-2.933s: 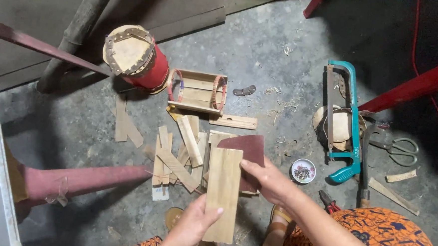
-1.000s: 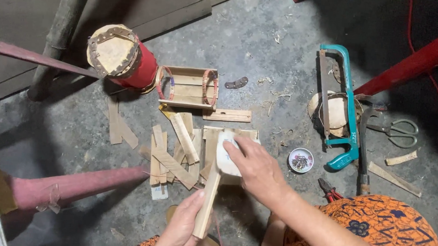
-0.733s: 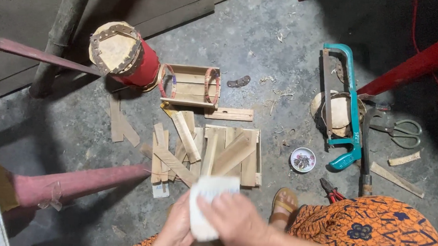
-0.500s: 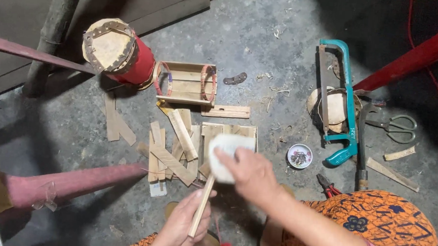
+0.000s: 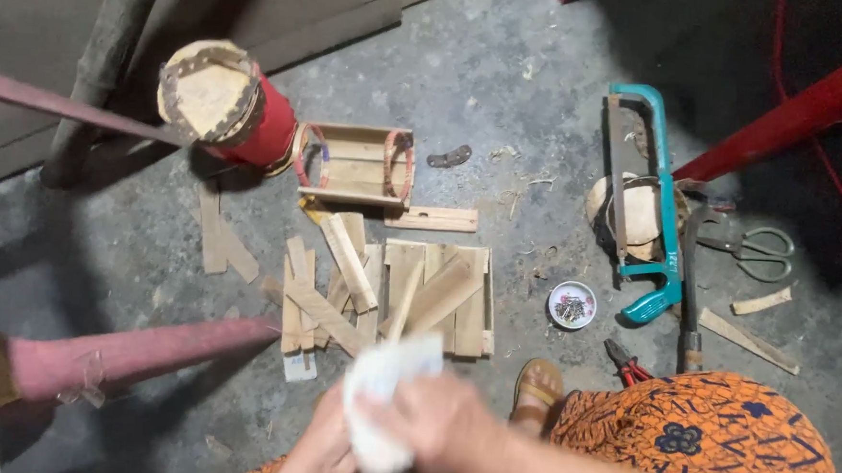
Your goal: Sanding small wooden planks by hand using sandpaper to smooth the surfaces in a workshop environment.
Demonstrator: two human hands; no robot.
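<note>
At the near edge of the view, low and centre, both hands meet over a white pad (image 5: 381,398), probably folded sandpaper or cloth; blur makes it hard to tell. The right hand (image 5: 440,425) lies across the pad with its fingers curled and clamped on it, wrist angled in from the right. The left hand (image 5: 325,447) sits just beside and under it, fingers closed around the near end of a thin wooden strip (image 5: 404,308) that rises edge-on from the pad toward the far side.

Just beyond the hands, flat wooden slats (image 5: 437,295) lie side by side and crisscrossed on the grey concrete floor (image 5: 507,68). Farther off stands a small open wooden box (image 5: 353,164) bound with two rubber bands, and to its left a red cylinder (image 5: 226,106) with a tan, notched top. To the right lie a teal hacksaw (image 5: 649,200), scissors (image 5: 752,246), red-handled pliers (image 5: 626,362) and a small round tin (image 5: 572,305) of tiny metal parts. A sandalled foot (image 5: 538,391) and an orange patterned garment (image 5: 709,429) fill the near right.

Half a second ago the right hand and pad were farther out along the strip, over the slats; now they have come back close to the left hand.
</note>
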